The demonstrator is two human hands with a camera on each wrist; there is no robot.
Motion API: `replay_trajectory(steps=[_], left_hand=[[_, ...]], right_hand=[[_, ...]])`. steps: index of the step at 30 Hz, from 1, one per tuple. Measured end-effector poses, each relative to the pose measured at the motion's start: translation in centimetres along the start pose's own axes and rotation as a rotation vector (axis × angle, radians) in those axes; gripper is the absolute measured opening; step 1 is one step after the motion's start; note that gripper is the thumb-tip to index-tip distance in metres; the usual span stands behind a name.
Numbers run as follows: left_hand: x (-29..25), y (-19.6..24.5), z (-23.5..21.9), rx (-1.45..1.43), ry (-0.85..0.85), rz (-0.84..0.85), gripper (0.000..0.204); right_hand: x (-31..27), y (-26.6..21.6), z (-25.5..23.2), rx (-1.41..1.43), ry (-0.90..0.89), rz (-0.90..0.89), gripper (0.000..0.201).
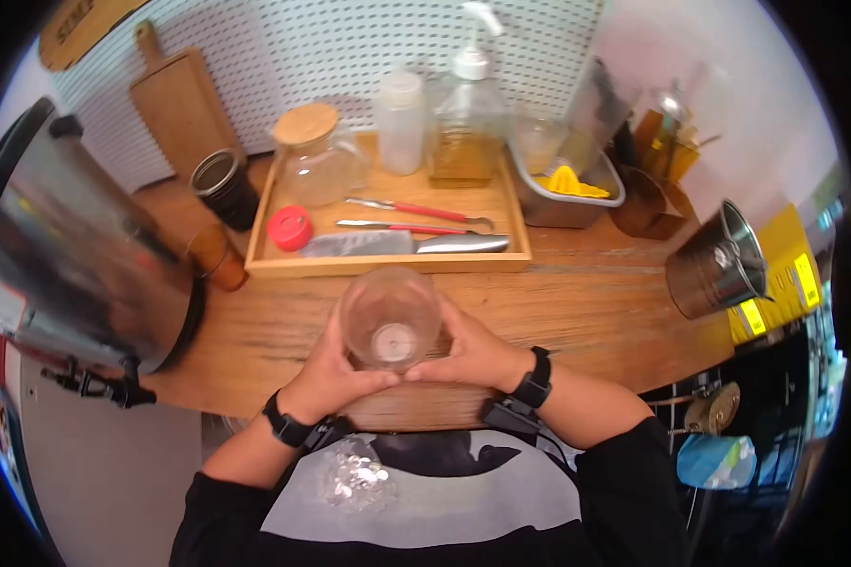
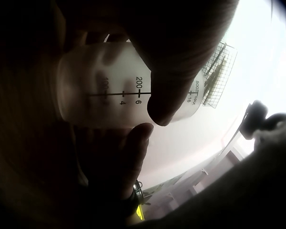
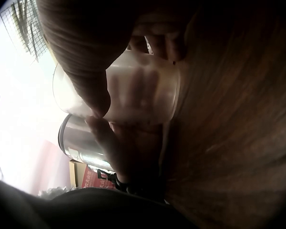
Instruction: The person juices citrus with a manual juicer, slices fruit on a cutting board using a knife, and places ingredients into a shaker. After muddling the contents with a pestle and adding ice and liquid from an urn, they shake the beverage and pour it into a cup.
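A translucent measuring cup [image 1: 391, 302] stands upright at the near side of the wooden table [image 1: 577, 302], its base right at the tabletop in the right wrist view. Printed black scale marks run up its wall in the left wrist view. My left hand [image 1: 326, 364] grips the cup from the left, fingers curled round its far side. From the right, my right hand [image 1: 471, 350] holds it the same way. Both thumbs lie across the near wall, tips almost meeting. Through the open top, a pale round bottom shows.
Behind the cup, a wooden tray [image 1: 388, 267] holds a knife [image 1: 459, 244], red-handled tools, a red lid [image 1: 290, 228], a glass jug and bottles. A large steel dispenser [image 1: 95, 255] stands left beside an amber cup [image 1: 217, 257]. A metal pot [image 1: 704, 274] stands right.
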State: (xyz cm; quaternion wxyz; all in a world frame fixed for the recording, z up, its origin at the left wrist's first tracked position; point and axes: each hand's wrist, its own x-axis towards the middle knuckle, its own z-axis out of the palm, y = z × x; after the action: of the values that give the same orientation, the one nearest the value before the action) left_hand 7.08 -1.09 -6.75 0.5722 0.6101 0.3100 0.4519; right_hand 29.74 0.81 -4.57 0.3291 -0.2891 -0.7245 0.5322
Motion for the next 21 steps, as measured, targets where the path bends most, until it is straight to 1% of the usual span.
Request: replay_trajectory(steps=[1,2,3,4,5,10,12,17,21], left_hand=[[-0.1,0.2,0.0,0.009,0.033,-0.011,0.111],[0.0,0.5,0.0,0.043,0.011,0.001,0.110],[0.1,0.7,0.1,0.078,-0.014,0.017,0.110],[0.2,0.8,0.1,0.087,0.012,0.017,0.110],[0.2,0.8,0.1,0.081,-0.002,0.021,0.110],[0.3,1.0,-0.1,0.147,-0.021,0.015,0.111],[0.4,1.2,-0.1,0.129,-0.048,0.023,0.112],[0.4,0.9,-0.2,0.114,-0.052,0.011,0.112],[0.3,1.3,0.0,0.084,-0.052,-0.012,0.113]], right_hand=[[0.1,0.3,0.1,0.070,0.017,0.017,0.104],[0.1,0.4,0.2,0.086,-0.013,0.014,0.104],[0.1,0.4,0.2,0.063,-0.003,0.007,0.105],[0.1,0.3,0.1,0.037,0.010,-0.003,0.105],[0.1,0.1,0.2,0.085,0.014,0.029,0.105],[0.1,0.4,-0.1,0.080,-0.005,0.051,0.104],[0.0,0.3,-0.1,0.069,-0.006,0.057,0.103],[-0.1,-0.3,-0.3,0.129,-0.013,0.119,0.102],[-0.2,0.1,-0.5,0.148,-0.031,0.132,0.101]])
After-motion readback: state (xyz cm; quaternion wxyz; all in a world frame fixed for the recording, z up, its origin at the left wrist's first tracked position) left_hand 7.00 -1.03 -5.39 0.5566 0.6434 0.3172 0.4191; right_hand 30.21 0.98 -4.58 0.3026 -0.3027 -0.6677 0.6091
